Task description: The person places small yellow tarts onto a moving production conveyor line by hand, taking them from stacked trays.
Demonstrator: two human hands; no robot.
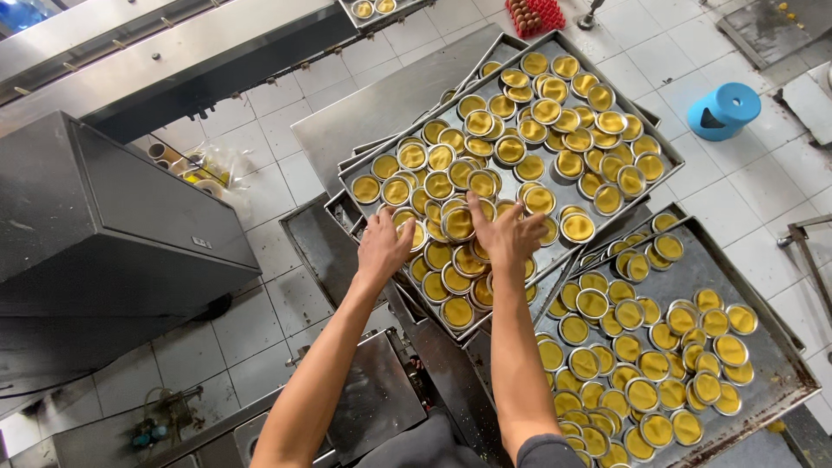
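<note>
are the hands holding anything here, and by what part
Cannot be told for sure. Both the left hand and the right hand lie palm-down on the small round tins of yellow filling in the upper metal tray; no tin is visibly lifted.

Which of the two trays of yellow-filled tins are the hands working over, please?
The upper tray, stacked on other trays: both the left hand and right hand rest among its tins. The lower right tray is untouched.

bright even overhead light | soft shadows | mild glare on steel | wide-angle edge distortion
</note>
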